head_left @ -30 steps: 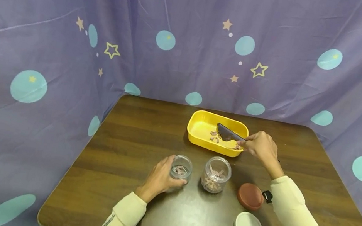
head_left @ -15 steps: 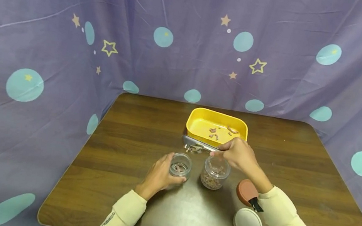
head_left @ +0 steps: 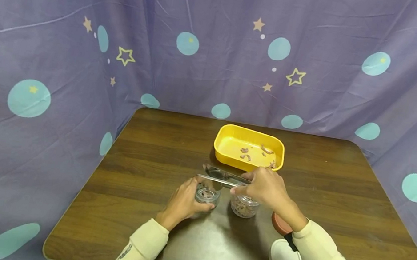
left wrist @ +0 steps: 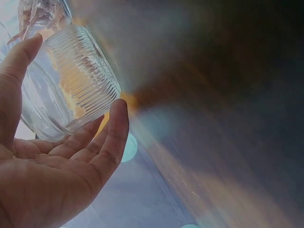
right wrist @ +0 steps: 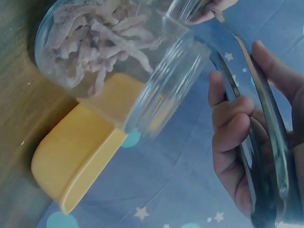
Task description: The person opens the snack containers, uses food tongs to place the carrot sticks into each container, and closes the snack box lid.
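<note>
Tongs (head_left: 222, 174) and my right hand (head_left: 264, 188) had come leftward and nearer to me over the last second, from inside the yellow tray (head_left: 228, 144) to above the left jar (left wrist: 80, 71); my left hand (head_left: 185, 203) had stayed at that jar. Closest to me, off to the right, lay a white lid (head_left: 285, 259), with a reddish lid (head_left: 279, 224) just beyond it, partly hidden by my right arm. My left hand held the left jar, thumb on its near side and fingers round its left, while it stood on the table (head_left: 136, 182) with a few pale strips (head_left: 205, 194) inside. Just to its right, below my right hand, stood the right jar (right wrist: 164, 85), fuller of strips. My right hand gripped the tongs, thumb along one arm and fingers curled round the other. Their ends reached over the left jar's mouth; whether they pinched anything, I couldn't tell. Beyond both hands sat the tray, strips scattered in it, and behind the table hung a purple curtain (head_left: 208, 76).
</note>
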`<state>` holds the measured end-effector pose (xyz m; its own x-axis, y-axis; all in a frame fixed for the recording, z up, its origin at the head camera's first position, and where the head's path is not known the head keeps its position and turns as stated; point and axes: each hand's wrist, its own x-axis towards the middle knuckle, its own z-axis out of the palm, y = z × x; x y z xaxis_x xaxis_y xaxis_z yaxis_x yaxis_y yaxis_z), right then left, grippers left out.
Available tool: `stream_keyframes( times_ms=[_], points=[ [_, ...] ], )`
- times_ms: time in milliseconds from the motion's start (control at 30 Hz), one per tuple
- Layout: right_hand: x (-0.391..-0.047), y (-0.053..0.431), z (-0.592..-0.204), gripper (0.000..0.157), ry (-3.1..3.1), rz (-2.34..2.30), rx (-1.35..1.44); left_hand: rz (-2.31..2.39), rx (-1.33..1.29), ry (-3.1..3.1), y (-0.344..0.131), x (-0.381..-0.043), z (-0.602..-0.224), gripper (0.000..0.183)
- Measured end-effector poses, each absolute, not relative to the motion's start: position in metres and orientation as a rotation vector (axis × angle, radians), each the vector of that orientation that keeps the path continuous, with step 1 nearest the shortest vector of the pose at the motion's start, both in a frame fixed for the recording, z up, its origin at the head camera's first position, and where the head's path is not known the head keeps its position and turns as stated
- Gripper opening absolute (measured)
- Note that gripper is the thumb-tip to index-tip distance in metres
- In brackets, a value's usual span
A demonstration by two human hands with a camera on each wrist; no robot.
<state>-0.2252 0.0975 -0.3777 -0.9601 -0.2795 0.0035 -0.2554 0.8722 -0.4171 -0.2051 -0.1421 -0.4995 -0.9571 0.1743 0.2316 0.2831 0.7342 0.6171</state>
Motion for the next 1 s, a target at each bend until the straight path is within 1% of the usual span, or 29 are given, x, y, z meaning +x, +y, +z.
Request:
stream_keyframes(
  times_ms=[133, 233, 333, 400, 500, 533, 600, 633, 667, 733, 900, 1000],
  points=[
    [-0.235, 0.113, -0.376, 0.041, 2.980, -0.738, -0.384, -1.023, -0.357, -2.787, -0.142, -0.205, -0.499, 0.093],
    [-0.246, 0.130, -0.377, 0.038, 3.021, -0.770, -0.321, -1.003, -0.343, -2.795, -0.142, -0.204, -0.499, 0.097],
    [-0.257, 0.149, -0.378, 0.051, 3.065, -0.751, -0.241, -1.002, -0.335, -2.801, -0.142, -0.203, -0.499, 0.098],
    [-0.264, 0.162, -0.380, 0.056, 3.081, -0.727, -0.192, -1.006, -0.329, -2.804, -0.142, -0.203, -0.499, 0.099],
    [-0.272, 0.181, -0.381, 0.051, 3.087, -0.673, -0.128, -1.008, -0.323, -2.808, -0.142, -0.202, -0.500, 0.099],
    [-0.275, 0.187, -0.381, 0.056, 3.089, -0.659, -0.110, -1.006, -0.319, -2.810, -0.142, -0.202, -0.500, 0.098],
    [-0.280, 0.196, -0.382, 0.071, 3.089, -0.636, -0.081, -1.012, -0.311, -2.816, -0.142, -0.202, -0.500, 0.098],
    [-0.283, 0.201, -0.383, 0.075, 3.092, -0.626, -0.067, -1.018, -0.306, -2.820, -0.142, -0.201, -0.500, 0.098],
    [-0.285, 0.204, -0.383, 0.076, 3.091, -0.620, -0.052, -1.029, -0.299, -2.822, -0.142, -0.201, -0.500, 0.098],
    [-0.290, 0.210, -0.384, 0.074, 3.086, -0.618, -0.031, -1.042, -0.295, -2.820, -0.142, -0.200, -0.500, 0.098],
    [-0.298, 0.217, -0.387, 0.062, 3.060, -0.596, -0.024, -1.041, -0.293, -2.819, -0.142, -0.200, -0.500, 0.099],
    [-0.302, 0.216, -0.387, 0.060, 3.051, -0.551, -0.057, -1.034, -0.299, -2.814, -0.142, -0.200, -0.499, 0.099]
  ],
)
